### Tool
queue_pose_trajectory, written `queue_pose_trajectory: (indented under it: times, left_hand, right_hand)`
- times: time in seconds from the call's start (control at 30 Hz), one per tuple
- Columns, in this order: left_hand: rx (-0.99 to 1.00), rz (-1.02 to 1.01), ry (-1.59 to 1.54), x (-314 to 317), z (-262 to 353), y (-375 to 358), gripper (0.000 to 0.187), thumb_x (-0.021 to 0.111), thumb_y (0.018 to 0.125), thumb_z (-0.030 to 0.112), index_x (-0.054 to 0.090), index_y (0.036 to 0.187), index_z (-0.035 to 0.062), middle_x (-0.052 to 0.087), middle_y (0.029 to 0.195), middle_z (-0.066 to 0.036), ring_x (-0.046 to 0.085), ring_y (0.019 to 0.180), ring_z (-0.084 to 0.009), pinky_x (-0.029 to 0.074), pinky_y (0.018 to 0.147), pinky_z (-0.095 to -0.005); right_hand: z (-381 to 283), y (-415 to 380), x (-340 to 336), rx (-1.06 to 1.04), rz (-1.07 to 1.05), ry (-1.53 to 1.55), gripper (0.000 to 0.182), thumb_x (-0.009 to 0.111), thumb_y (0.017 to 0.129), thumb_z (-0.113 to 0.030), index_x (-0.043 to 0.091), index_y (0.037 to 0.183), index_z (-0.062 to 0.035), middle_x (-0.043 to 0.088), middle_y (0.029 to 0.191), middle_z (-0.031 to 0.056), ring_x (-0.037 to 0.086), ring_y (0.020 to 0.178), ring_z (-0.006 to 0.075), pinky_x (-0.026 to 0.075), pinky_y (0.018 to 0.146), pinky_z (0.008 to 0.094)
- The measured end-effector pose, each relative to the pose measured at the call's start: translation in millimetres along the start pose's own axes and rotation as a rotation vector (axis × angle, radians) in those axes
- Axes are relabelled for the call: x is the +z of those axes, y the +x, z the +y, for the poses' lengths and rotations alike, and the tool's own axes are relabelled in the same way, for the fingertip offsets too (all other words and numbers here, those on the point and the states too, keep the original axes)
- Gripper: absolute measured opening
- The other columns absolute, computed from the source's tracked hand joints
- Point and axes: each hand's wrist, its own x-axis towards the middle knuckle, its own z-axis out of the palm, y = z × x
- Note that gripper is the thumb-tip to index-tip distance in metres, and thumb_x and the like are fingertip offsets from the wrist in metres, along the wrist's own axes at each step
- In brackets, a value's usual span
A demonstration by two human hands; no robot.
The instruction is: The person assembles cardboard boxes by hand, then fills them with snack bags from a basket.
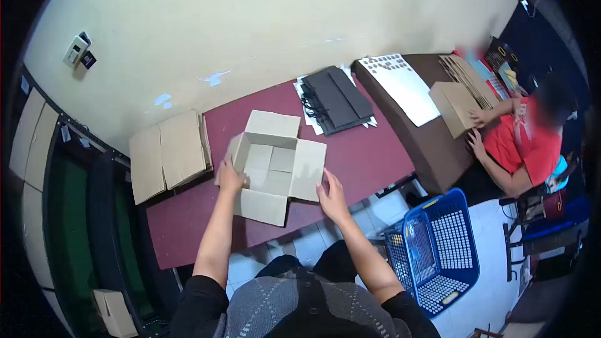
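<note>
An open cardboard box stands on the maroon table in front of me, its flaps folded outward and its inside bare. My left hand is closed on the left wall and flap of the box, with part of the fingers out of sight. At the edge of the right flap, my right hand has its fingers apart and touches the cardboard without gripping it. Left of the box lies a stack of flattened cardboard boxes. Black paper bags with cord handles lie behind it on white sheets.
To the right, a person in a red shirt handles a closed cardboard box on a brown table. A white sheet with round dots lies there. A blue plastic basket stands on the floor near my right arm. Shelving lines the left side.
</note>
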Motion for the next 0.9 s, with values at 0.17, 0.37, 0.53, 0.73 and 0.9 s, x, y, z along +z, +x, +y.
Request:
queue_pose_trajectory:
  times: [0.17,0.37,0.53,0.73,0.9]
  left_hand:
    - [-0.042,-0.035,-0.141,29.8,-27.0,-10.1,0.068,0.057,0.072,0.002,0.032,0.135,0.0028,0.048,0.123,-0.023,0.049,0.110,-0.0396,0.041,0.094,-0.0422]
    - [-0.187,-0.037,-0.051,22.9,8.7,-27.9,0.042,0.050,0.075,0.003,0.042,0.116,0.0018,0.054,0.097,-0.023,0.055,0.091,-0.0423,0.044,0.077,-0.0493]
    - [-0.300,0.056,-0.096,20.5,25.2,-31.2,0.033,0.052,0.080,0.006,0.045,0.112,0.0066,0.054,0.099,-0.020,0.055,0.092,-0.0409,0.045,0.076,-0.0491]
    - [-0.303,0.105,-0.132,33.1,15.6,-35.3,0.037,0.054,0.081,0.008,0.047,0.116,0.0096,0.060,0.096,-0.022,0.058,0.089,-0.0412,0.046,0.075,-0.0496]
    - [-0.361,0.052,-0.128,31.7,19.0,-30.9,0.039,0.056,0.080,0.009,0.051,0.119,0.0113,0.064,0.089,-0.023,0.060,0.083,-0.0424,0.047,0.073,-0.0505]
  right_hand:
    - [-0.3,40.1,46.3,0.240,-0.179,0.083,0.079,0.057,0.086,-0.039,0.019,0.139,0.0063,0.029,0.140,0.0291,0.025,0.132,0.0401,0.022,0.108,0.0434]
    - [54.8,54.9,100.4,0.205,-0.291,-0.152,0.088,0.063,0.079,-0.028,0.010,0.139,0.0073,0.034,0.133,0.0350,0.032,0.127,0.0441,0.030,0.104,0.0427]
    - [33.2,77.0,84.3,0.346,-0.379,-0.089,0.062,0.053,0.069,-0.004,0.034,0.127,0.0084,0.060,0.094,0.0321,0.058,0.093,0.0449,0.047,0.082,0.0456]
    - [38.5,88.1,88.4,0.365,-0.354,-0.149,0.035,0.061,0.075,-0.011,0.055,0.104,0.0083,0.061,0.095,0.0298,0.059,0.094,0.0440,0.048,0.081,0.0451]
    - [43.4,87.0,92.4,0.299,-0.325,-0.166,0.029,0.060,0.074,-0.008,0.057,0.097,0.0090,0.062,0.092,0.0294,0.060,0.091,0.0441,0.048,0.080,0.0441]
